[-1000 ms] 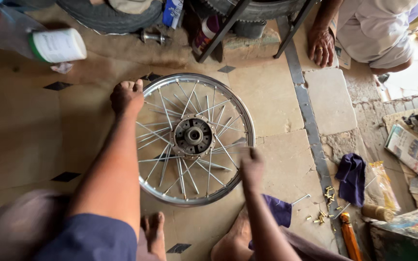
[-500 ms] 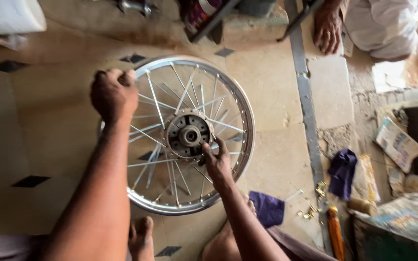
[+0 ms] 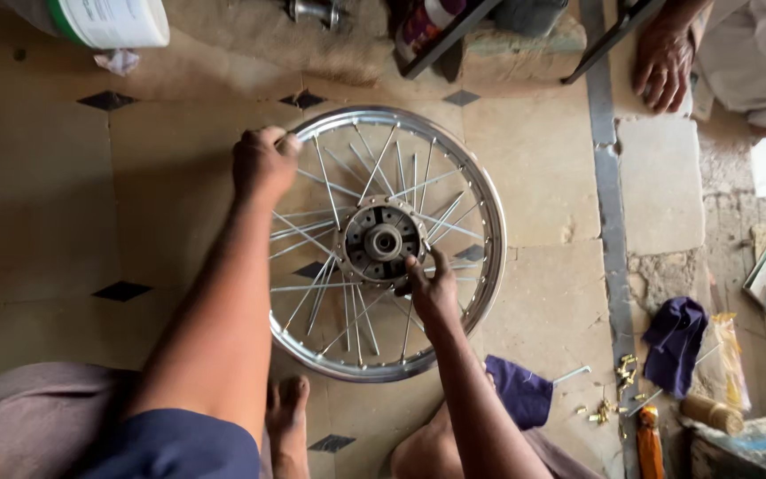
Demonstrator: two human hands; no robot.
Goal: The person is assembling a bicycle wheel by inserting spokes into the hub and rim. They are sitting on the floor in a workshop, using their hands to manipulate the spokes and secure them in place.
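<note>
**Right hand shifts from the rim to the hub**

The left hand (image 3: 263, 164) is clamped on the upper-left edge of the round, silver, wire-spoked metal wheel (image 3: 480, 213), much as it was half a second ago, so the wheel stays pinned flat on the tan tiled floor (image 3: 46, 204). The right hand (image 3: 432, 288) is what has changed: a second ago it rested at the wheel's lower-right rim, and now it sits among the spokes just below and right of the dark grey round metal hub (image 3: 383, 241), fingers curled against the hub's edge. Whether they pinch a spoke end or only press there, I cannot tell. The two hands are apart, one at the rim, one at the centre; the work has moved inward, from steadying the wheel to its hub.

Below the wheel, a bare foot (image 3: 287, 417) rests just off the rim. A dark blue cloth (image 3: 518, 390) lies to the wheel's lower right, with small brass-coloured bits (image 3: 618, 390) scattered farther right. Another person's hand (image 3: 662, 62) rests on the floor well beyond the wheel's upper right.
</note>
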